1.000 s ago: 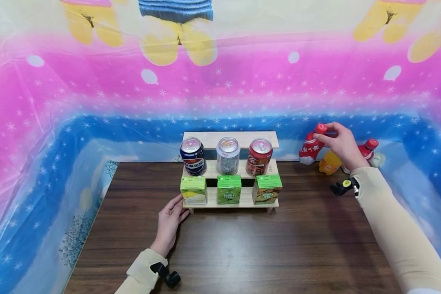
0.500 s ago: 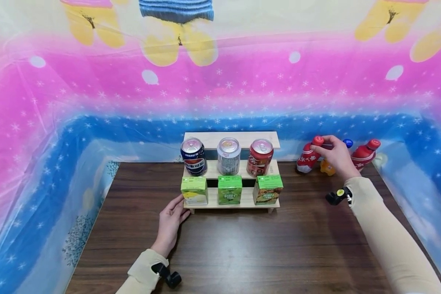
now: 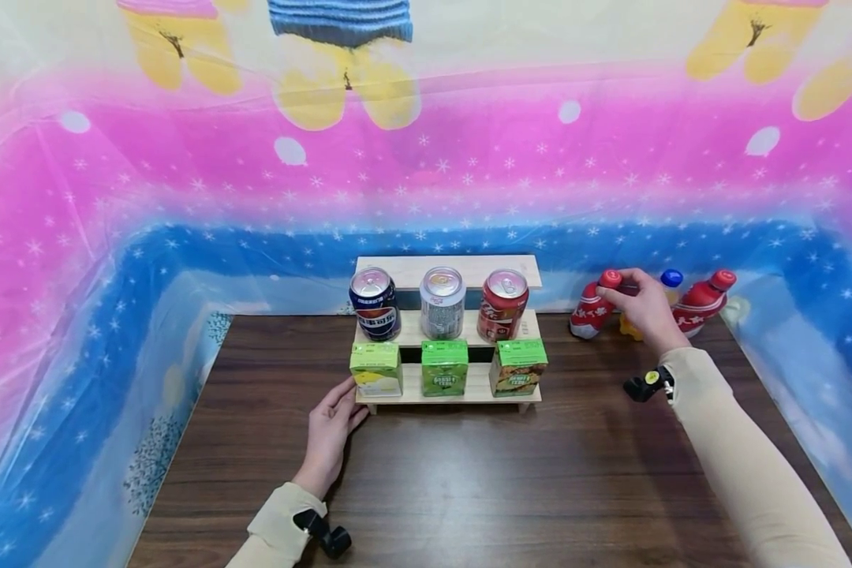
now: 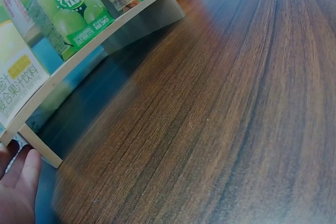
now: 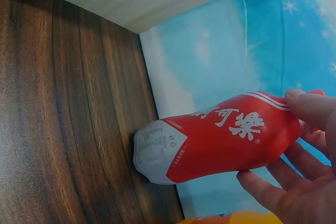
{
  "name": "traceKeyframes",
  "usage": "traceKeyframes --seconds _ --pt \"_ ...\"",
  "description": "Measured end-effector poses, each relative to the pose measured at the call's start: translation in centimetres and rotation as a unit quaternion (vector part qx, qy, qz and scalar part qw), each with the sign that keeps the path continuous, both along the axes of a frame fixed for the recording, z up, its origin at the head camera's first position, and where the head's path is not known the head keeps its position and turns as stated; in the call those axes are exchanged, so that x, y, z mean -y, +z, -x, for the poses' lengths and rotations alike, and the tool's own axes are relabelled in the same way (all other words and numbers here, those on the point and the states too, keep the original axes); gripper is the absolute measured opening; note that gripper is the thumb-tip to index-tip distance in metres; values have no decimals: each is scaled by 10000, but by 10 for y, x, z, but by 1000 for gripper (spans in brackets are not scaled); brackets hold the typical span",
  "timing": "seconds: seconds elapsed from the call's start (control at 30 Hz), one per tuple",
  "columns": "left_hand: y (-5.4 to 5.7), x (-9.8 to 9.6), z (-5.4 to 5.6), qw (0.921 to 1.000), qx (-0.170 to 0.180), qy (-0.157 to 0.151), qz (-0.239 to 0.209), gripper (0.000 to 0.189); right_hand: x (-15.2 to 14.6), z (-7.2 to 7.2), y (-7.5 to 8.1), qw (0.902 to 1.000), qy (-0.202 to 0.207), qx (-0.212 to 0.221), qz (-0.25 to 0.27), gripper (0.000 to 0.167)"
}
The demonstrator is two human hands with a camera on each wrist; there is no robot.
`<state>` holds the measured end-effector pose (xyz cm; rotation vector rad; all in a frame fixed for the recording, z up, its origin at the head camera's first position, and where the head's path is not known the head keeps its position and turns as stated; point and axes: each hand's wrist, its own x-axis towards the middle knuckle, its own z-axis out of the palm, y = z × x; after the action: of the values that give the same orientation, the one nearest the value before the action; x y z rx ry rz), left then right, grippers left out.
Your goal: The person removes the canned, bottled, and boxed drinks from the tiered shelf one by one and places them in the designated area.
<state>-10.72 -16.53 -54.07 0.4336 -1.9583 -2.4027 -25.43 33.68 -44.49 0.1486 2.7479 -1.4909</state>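
Observation:
My right hand (image 3: 649,308) pinches a red cola bottle (image 3: 592,312) just below its red cap, thumb on one side and fingers on the other. In the right wrist view, the bottle's clear base (image 5: 157,150) is right at the tabletop. At the left front corner of a tiered wooden rack (image 3: 479,384), my left hand (image 3: 330,426) holds the lower board's end. In the left wrist view, its fingers (image 4: 29,174) are beside the front leg (image 4: 42,148), partly under the board. Three juice boxes (image 3: 443,369) stand on the lower tier and three cans (image 3: 442,308) on the middle one.
Behind my right hand stand an orange drink bottle with a blue cap (image 3: 671,278) and another red bottle (image 3: 700,302). The rack's bare top board (image 3: 447,270) is at the back. A patterned curtain (image 3: 426,189) hangs behind the dark wooden table (image 3: 426,489).
My right hand has brought the red bottle down to the tabletop, slightly leftward and nearer. The blue cap behind it has come into view. My left hand has stayed at the rack's corner.

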Motion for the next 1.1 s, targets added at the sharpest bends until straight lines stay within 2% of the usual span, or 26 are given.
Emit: traceKeyframes --seconds 0.33,0.63,0.87,1.1 --pt "-3 0 4 10000 -10 -92 -26 41 -3 -3 0 9999 -34 -111 -102 70" --pt "-4 -2 3 9999 -87 7 66 40 -3 -3 -1 9995 17 -276 -172 68" --pt "-4 -1 3 9999 -119 25 114 41 -4 -11 9 9995 -7 -287 -131 71" --pt "-5 -1 2 9998 -126 38 143 40 -1 -22 28 9991 -128 -357 -183 68"
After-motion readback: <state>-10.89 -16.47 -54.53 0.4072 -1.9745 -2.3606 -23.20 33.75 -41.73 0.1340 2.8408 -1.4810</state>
